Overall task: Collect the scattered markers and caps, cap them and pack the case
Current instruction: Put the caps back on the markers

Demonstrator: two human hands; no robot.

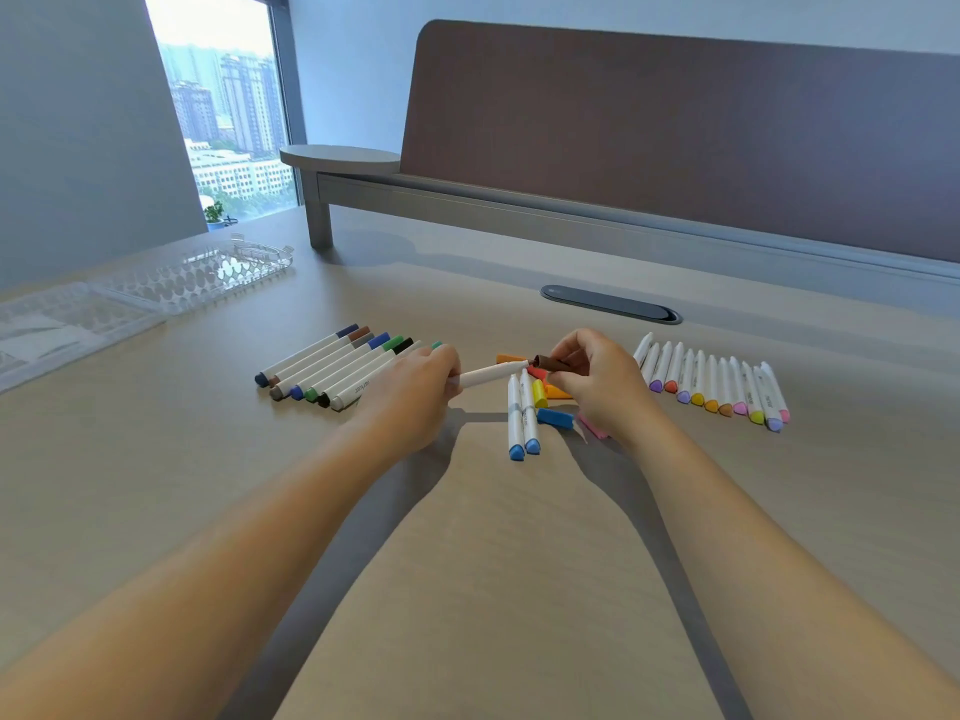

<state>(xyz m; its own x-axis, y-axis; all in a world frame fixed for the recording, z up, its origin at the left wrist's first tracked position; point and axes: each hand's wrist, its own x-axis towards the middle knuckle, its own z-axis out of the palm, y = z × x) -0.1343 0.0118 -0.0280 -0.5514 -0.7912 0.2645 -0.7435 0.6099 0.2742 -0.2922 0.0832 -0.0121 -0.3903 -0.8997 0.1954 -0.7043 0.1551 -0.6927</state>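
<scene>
Fingers of the left hand [415, 389] curl around the white marker barrel [491, 375], while the right hand [592, 379] pinches the brown cap [551, 363] at its tip. Marker lies nearly level above the tan desk [493, 563], tip pointing right. Both forearms reach forward, hands close together between the marker rows.

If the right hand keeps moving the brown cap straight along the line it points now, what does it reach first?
The right hand holds the brown cap with its open end facing left, almost at the tip of the white marker in the left hand's grip. It would probably meet that tip first, though depth alignment is unclear.
</scene>
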